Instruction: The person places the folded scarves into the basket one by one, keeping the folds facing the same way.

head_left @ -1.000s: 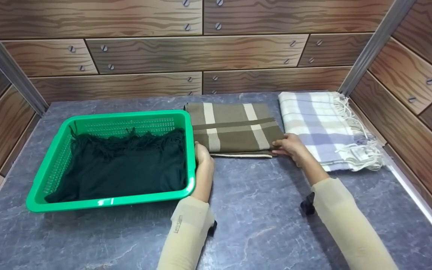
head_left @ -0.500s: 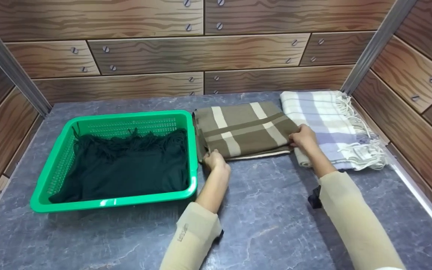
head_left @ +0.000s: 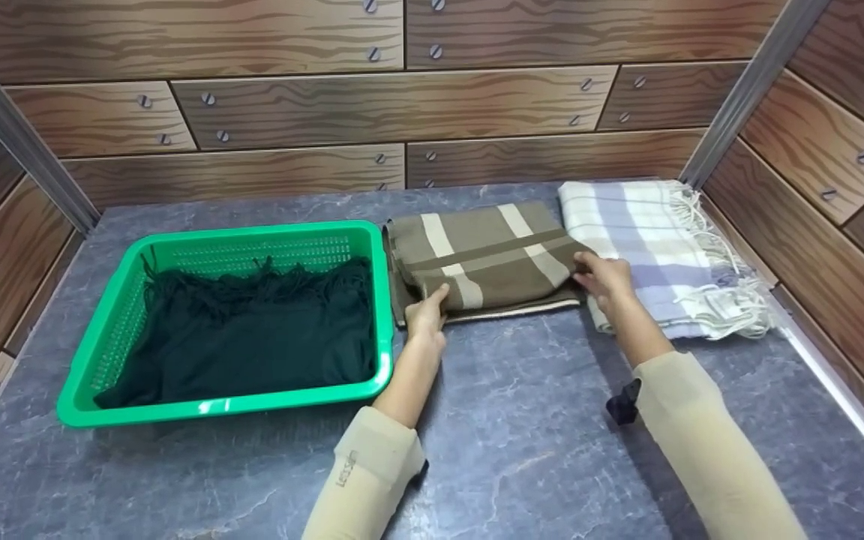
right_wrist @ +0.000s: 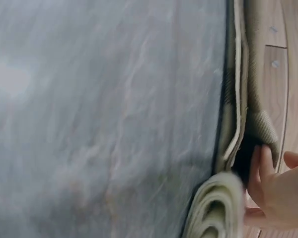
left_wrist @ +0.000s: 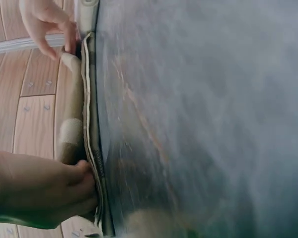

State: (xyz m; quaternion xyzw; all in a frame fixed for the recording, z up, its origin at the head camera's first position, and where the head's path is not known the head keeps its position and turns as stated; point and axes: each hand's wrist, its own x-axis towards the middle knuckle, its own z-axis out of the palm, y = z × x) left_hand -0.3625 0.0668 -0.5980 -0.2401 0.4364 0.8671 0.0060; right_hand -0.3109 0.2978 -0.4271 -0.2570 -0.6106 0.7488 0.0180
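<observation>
A folded brown checked shawl [head_left: 492,262] with cream stripes lies at the middle of the table. My left hand [head_left: 427,319] pinches its upper layer near the front left corner, thumb on top. At the front right corner my right hand [head_left: 606,279] holds the same layer, which stands raised off the layers below. In the right wrist view, the fingers [right_wrist: 260,166] of that hand reach into the dark gap under the raised cloth [right_wrist: 262,124]. The left wrist view shows the lower folded edges [left_wrist: 92,129] still flat on the table.
Left of the shawl stands a green plastic basket [head_left: 385,315] holding a black fringed shawl [head_left: 252,337]. A folded white and lilac checked shawl [head_left: 627,247] with fringes lies at the right, its left side against the brown one. Wood-patterned walls [head_left: 289,109] enclose the back and sides.
My left hand has come from beside the basket to the shawl's front left corner. The brown shawl has shifted right and turned slightly, and its upper layer is now lifted at the front.
</observation>
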